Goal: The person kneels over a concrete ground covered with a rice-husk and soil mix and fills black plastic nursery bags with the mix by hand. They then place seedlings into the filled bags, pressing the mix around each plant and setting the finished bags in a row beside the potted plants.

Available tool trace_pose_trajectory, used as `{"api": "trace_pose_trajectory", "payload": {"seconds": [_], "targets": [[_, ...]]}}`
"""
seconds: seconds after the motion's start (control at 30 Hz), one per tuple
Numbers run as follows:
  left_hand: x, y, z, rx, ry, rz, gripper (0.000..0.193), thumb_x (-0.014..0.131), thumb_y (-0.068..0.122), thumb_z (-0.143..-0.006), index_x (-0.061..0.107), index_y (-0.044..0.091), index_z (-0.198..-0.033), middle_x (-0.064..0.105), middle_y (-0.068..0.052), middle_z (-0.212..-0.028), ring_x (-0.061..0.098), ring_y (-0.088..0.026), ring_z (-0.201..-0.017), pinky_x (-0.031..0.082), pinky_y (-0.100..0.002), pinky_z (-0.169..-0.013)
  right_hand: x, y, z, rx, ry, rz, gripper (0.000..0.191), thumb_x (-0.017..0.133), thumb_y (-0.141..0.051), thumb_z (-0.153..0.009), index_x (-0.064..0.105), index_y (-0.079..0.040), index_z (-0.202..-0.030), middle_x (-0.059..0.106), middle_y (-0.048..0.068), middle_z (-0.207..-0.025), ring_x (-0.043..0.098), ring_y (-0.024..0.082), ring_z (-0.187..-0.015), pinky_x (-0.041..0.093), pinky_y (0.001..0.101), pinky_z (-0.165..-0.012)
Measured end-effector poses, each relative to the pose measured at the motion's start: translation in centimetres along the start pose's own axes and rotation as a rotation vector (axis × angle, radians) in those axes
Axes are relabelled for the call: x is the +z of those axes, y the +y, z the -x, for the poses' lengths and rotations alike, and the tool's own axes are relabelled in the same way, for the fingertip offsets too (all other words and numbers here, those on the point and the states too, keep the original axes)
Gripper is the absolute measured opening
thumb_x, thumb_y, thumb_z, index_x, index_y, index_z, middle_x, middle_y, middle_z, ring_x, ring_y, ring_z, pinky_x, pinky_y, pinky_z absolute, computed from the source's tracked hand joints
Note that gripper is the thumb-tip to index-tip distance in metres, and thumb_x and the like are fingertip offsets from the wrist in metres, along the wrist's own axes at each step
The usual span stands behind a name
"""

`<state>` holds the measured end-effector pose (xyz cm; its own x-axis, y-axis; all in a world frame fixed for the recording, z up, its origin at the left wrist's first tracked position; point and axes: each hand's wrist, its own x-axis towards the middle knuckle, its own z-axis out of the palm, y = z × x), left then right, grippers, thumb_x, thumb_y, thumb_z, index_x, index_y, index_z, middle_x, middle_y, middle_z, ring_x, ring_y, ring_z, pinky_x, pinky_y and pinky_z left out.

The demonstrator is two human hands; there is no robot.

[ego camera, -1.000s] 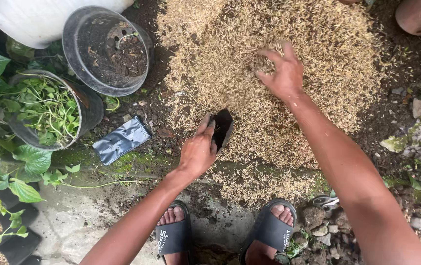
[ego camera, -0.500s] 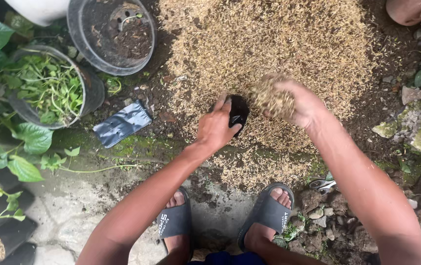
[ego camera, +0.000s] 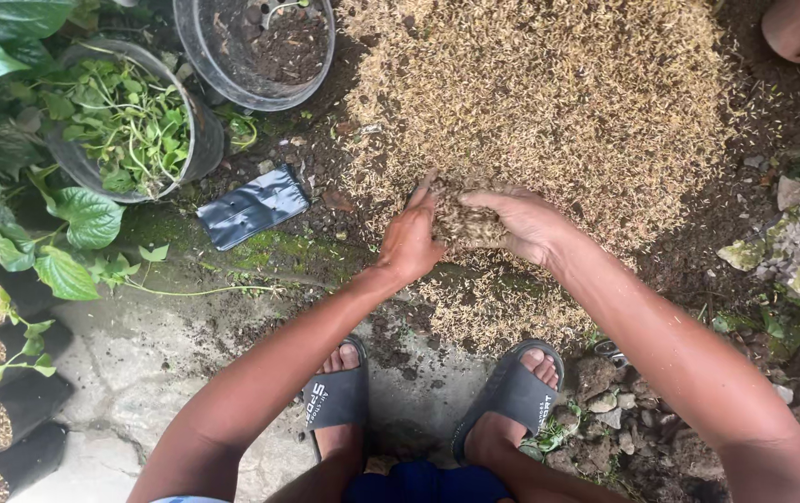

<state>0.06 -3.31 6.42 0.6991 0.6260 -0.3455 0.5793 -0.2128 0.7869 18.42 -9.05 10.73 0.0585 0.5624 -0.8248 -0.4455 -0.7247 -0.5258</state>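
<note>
Left hand and right hand cupped together, fingers clenched around a clump of rice husks, at the near edge of the husk pile (on bare ground). Flat black bag lies left.

Dry, rough, straw-coloured husk heap on damp, dark, crumbly soil. Between my left hand and right hand, a coarse, matt clump of husks. To the left, a glossy, creased black plastic bag; nearest, my matt rubber sandals on rough, stained concrete.
</note>
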Motion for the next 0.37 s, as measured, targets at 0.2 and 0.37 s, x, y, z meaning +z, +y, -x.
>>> {"api": "trace_pose_trajectory", "payload": {"seconds": [0.2, 0.37], "targets": [[0.7, -1.4, -0.2, 0.004, 0.02, -0.029, 0.084, 0.066, -0.011, -0.071, 0.032, -0.013, -0.147, 0.012, -0.018, -0.168, 0.069, -0.02, -0.071, 0.055, -0.026, -0.057, 0.9, -0.4, 1.0, -0.046, -0.007, 0.113, 0.028, 0.063, -0.015, -0.095, 0.065, -0.004, -0.121, 0.075, 0.012, -0.106, 0.072, 0.019, -0.092, 0.063, 0.0351, -0.082], [2.7, -5.2, -0.6, 0.168, 0.139, -0.017, 0.081, 0.07, -0.005, -0.075, 0.036, -0.015, -0.148, 0.018, -0.016, -0.169, 0.071, -0.02, -0.082, 0.061, -0.024, -0.066, 1.3, -0.8, 1.6, -0.3, 0.019, 0.856, 0.034, 0.059, -0.014, -0.098, 0.064, -0.012, -0.132, 0.074, 0.01, -0.115, 0.075, 0.016, -0.097, 0.061, 0.0327, -0.08]]}}
